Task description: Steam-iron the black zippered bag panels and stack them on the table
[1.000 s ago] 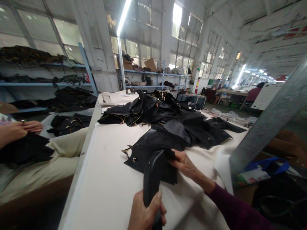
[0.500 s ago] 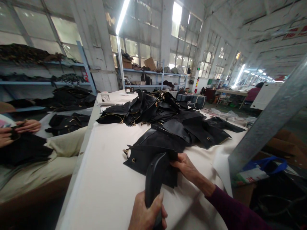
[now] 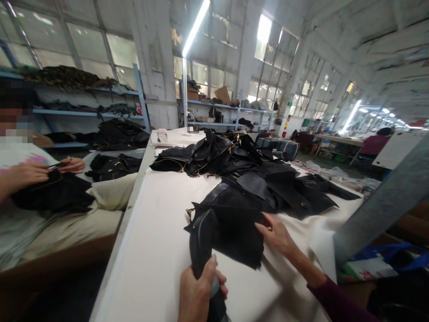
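Note:
My left hand [image 3: 200, 290] is closed around a thick, curved black strip [image 3: 202, 241] with a smooth, leather-like surface. The strip's upper end lies over the left part of a flat black panel [image 3: 237, 235], so whether the two are joined cannot be told. On the panel's right edge, my right hand [image 3: 276, 235] pinches the material between thumb and fingers. A small metal fitting shows at the panel's left corner, partly hidden. Just beyond my hands spreads a heap of black bag pieces [image 3: 234, 154] with gold-coloured zips and fittings.
A white-covered table [image 3: 147, 250] carries the work. At left sits a co-worker, whose hands [image 3: 72, 165] hold black material. A slanted metal post [image 3: 378, 197] rises close on the right. Loaded shelves [image 3: 214, 105] line the windowed wall.
The view has turned left, showing more of the co-worker. The strip has shifted left across the panel, covering the gold fitting there. My right hand keeps hold of the panel's right edge.

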A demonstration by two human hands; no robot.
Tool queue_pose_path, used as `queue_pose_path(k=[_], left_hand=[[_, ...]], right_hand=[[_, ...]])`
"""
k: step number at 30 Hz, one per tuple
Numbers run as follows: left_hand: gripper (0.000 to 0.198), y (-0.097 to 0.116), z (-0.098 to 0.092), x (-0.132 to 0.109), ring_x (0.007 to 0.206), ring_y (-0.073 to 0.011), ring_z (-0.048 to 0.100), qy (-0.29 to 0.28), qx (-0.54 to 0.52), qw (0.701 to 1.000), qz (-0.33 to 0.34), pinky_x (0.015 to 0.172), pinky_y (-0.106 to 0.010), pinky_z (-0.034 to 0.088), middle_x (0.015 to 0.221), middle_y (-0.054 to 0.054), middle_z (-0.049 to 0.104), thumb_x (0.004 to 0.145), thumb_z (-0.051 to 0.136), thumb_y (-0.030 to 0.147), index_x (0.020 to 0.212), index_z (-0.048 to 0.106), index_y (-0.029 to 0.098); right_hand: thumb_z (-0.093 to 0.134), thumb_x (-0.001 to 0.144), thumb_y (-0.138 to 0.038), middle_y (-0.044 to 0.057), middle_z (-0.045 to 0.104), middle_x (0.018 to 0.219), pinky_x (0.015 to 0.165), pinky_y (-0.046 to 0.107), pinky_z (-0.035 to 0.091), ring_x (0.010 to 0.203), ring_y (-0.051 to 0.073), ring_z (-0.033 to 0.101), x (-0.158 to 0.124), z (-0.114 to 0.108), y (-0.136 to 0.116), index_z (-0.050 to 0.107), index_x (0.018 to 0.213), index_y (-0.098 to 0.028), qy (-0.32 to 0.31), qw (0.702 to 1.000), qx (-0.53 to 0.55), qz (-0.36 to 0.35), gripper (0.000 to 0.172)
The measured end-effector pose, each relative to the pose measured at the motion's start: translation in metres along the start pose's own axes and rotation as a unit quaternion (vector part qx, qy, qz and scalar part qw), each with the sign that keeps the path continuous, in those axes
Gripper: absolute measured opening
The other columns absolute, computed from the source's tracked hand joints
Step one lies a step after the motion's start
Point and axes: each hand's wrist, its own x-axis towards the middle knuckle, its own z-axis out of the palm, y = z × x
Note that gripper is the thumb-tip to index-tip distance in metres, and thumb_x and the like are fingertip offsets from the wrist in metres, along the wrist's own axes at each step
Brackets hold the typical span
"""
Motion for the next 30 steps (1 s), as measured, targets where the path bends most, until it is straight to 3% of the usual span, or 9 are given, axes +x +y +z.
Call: queue_pose_path(k=[2, 4, 8, 13, 17, 21, 23, 30], left_hand=[[0.043, 0.001, 0.0, 0.0, 0.036, -0.0151, 0.052, 0.018, -0.015, 1.0, -0.01, 0.038, -0.025, 0.042, 0.04, -0.005, 0.059, 0.069, 0.061, 0.054, 0.065, 0.059, 0.011], [0.042, 0.001, 0.001, 0.001, 0.036, -0.0153, 0.052, 0.017, -0.012, 1.0, -0.012, 0.037, -0.025, 0.041, 0.04, -0.005, 0.059, 0.068, 0.062, 0.053, 0.065, 0.059, 0.012], [0.042, -0.003, 0.003, 0.004, 0.034, -0.0159, 0.051, -0.009, 0.01, 1.0, 0.0, 0.036, -0.026, 0.04, 0.038, -0.005, 0.057, 0.066, 0.062, 0.053, 0.06, 0.057, 0.012], [0.044, -0.006, 0.002, 0.009, 0.032, -0.0151, 0.049, -0.009, 0.029, 1.0, -0.009, 0.036, -0.027, 0.039, 0.037, -0.006, 0.057, 0.067, 0.059, 0.055, 0.058, 0.056, 0.013], [0.042, -0.007, 0.003, 0.009, 0.033, -0.0156, 0.05, -0.007, 0.033, 0.999, -0.005, 0.036, -0.026, 0.039, 0.039, -0.005, 0.057, 0.068, 0.059, 0.055, 0.061, 0.057, 0.013], [0.042, -0.006, 0.003, 0.007, 0.034, -0.0152, 0.05, -0.004, 0.018, 1.0, -0.012, 0.036, -0.026, 0.039, 0.039, -0.005, 0.058, 0.068, 0.059, 0.054, 0.062, 0.058, 0.012], [0.042, -0.005, 0.001, 0.007, 0.035, -0.0154, 0.051, 0.014, 0.004, 1.0, -0.018, 0.037, -0.026, 0.04, 0.04, -0.005, 0.058, 0.068, 0.06, 0.054, 0.064, 0.058, 0.012], [0.043, -0.001, -0.001, 0.005, 0.034, -0.0166, 0.051, 0.029, 0.003, 1.0, -0.006, 0.037, -0.027, 0.041, 0.04, -0.005, 0.058, 0.065, 0.062, 0.055, 0.062, 0.058, 0.013]], right_hand=[[0.058, 0.078, -0.031, 0.012, 0.059, 0.1, 0.08, 0.038, 0.046, 0.088, 0.023, 0.057, 0.011, -0.003, -0.017, 0.056, 0.113, -0.015, 0.041, 0.987, -0.117, -0.104, 0.038], [0.057, 0.08, -0.028, 0.013, 0.056, 0.112, 0.091, 0.038, 0.041, 0.101, 0.024, 0.054, 0.025, 0.005, -0.036, 0.053, 0.118, -0.015, -0.005, 0.969, -0.166, -0.181, 0.04], [0.065, 0.073, -0.02, 0.01, 0.064, 0.096, 0.079, 0.032, 0.045, 0.086, 0.022, 0.059, 0.051, 0.038, -0.058, 0.063, 0.104, -0.014, -0.162, 0.948, -0.181, -0.206, 0.032], [0.059, 0.075, -0.015, 0.002, 0.067, 0.085, 0.07, 0.026, 0.043, 0.077, 0.018, 0.059, 0.055, 0.047, -0.066, 0.069, 0.095, -0.018, -0.266, 0.941, -0.02, -0.206, 0.023], [0.057, 0.078, -0.019, 0.002, 0.067, 0.083, 0.068, 0.027, 0.043, 0.076, 0.018, 0.058, 0.042, 0.038, -0.06, 0.07, 0.1, -0.017, -0.309, 0.936, 0.104, -0.133, 0.025], [0.064, 0.075, -0.03, 0.004, 0.069, 0.075, 0.061, 0.028, 0.045, 0.068, 0.018, 0.06, 0.03, 0.04, -0.045, 0.068, 0.103, -0.012, -0.281, 0.928, 0.238, 0.053, 0.034], [0.067, 0.072, -0.034, 0.005, 0.069, 0.072, 0.056, 0.026, 0.043, 0.061, 0.016, 0.06, 0.027, 0.043, -0.04, 0.069, 0.1, -0.011, -0.259, 0.919, 0.274, 0.11, 0.036], [0.067, 0.073, -0.04, 0.005, 0.069, 0.073, 0.055, 0.024, 0.041, 0.062, 0.015, 0.059, 0.026, 0.048, -0.039, 0.071, 0.096, -0.012, -0.238, 0.922, 0.289, 0.104, 0.036]])
